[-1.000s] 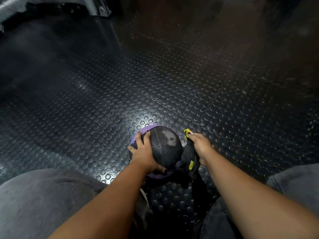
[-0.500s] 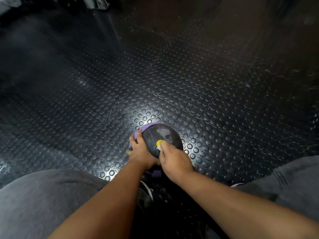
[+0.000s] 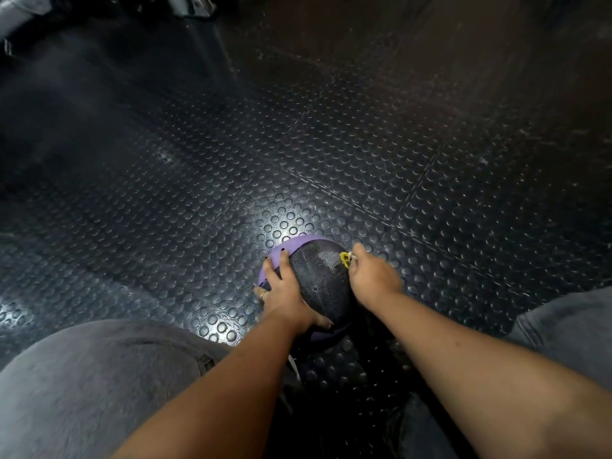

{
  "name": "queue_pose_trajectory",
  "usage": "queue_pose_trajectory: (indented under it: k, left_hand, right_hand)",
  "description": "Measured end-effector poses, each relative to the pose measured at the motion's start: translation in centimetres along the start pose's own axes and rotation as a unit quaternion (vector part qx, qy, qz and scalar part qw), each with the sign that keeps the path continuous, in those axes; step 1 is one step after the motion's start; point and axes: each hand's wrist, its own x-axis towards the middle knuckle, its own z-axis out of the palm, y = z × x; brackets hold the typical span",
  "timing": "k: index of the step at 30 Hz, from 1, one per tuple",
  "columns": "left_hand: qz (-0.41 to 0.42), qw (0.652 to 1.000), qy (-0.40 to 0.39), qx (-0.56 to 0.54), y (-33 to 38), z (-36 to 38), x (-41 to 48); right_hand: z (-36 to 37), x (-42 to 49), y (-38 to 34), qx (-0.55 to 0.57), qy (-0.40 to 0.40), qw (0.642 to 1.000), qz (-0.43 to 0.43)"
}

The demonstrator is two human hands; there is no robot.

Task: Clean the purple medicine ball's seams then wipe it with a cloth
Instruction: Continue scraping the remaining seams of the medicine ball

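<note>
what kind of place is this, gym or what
Likely a gym or workout room: studded black rubber floor tiles, a purple and black medicine ball resting on them, and what may be metal equipment at the top edge.

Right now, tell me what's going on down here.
A person's left hand holds a purple medicine ball steady on the studded floor. The right hand pinches a small yellow item against the ball's upper right edge; what that item is cannot be told.
</note>
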Motion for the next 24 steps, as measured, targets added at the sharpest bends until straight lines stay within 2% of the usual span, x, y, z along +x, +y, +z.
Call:
queue_pose_trajectory:
  k: [3, 5, 12, 15, 18, 20, 24]
  left_hand:
    - [0.001, 1.0, -0.002, 0.0, 0.3, 0.0, 0.0]
    - [-0.004, 1.0, -0.001, -0.004, 0.4, -0.2, 0.2]
    - [-0.03, 0.999, 0.006, -0.016, 0.7, 0.3, 0.4]
    - [-0.027, 0.999, 0.011, -0.015, 0.5, 0.1, 0.8]
    - [-0.005, 1.0, 0.018, -0.015, -0.2, -0.2, 1.3]
    - [0.009, 1.0, 0.017, -0.014, -0.4, 0.0, 1.4]
    - [0.0, 1.0, 0.008, -0.005, -0.2, -0.1, 0.9]
  right_hand:
    - [0.7, 0.8, 0.3, 0.056, -0.016, 0.996, 0.067]
    - [0.8, 0.7, -0.2, 0.084, -0.015, 0.993, 0.078]
    - [0.1, -2.7, -2.9, 0.043, 0.045, 0.993, -0.105]
    - [0.7, -4.1, -3.1, 0.04, 0.04, 0.98, -0.19]
    - [1.6, -5.5, -3.2, -0.013, 0.043, 0.956, -0.291]
    - [1.8, -5.4, -2.7, -0.053, 0.08, 0.947, -0.307]
    - [1.9, -4.5, -2.4, -0.062, 0.112, 0.954, -0.27]
